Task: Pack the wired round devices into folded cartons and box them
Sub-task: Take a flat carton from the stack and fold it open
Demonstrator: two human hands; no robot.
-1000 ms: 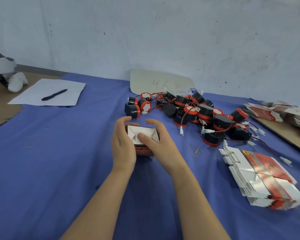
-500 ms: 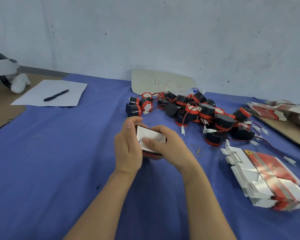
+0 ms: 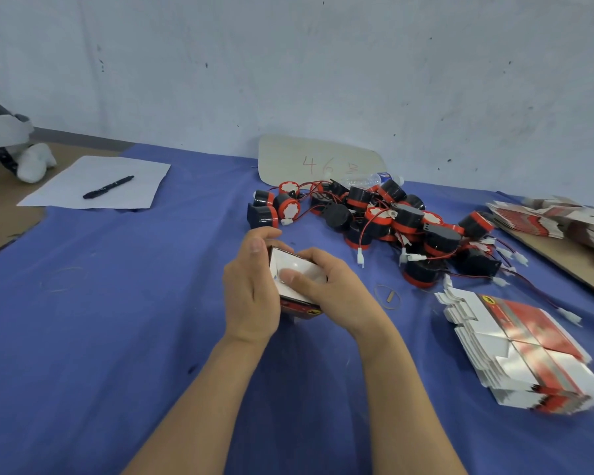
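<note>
Fingers of my left hand (image 3: 251,289) and right hand (image 3: 336,296) grip a small carton (image 3: 299,272), tilted, near the middle of the blue counter (image 3: 117,303). My right thumb presses on its white flap. Beyond it the wired round devices (image 3: 391,221) lie heaped, and flat cartons (image 3: 515,351) are stacked to my right.

On my feed, a pale card (image 3: 323,159) leaning against the wall (image 3: 288,63) carries handwritten reddish figures: "46", followed by a third mark I cannot make out. A small yellow emblem (image 3: 490,299) sits on the red face of the top flat carton (image 3: 515,341) in the stack at right. Another shows on the red side of the folded carton (image 3: 300,269) at centre. Any lettering on either is too blurred for me to read.
</note>
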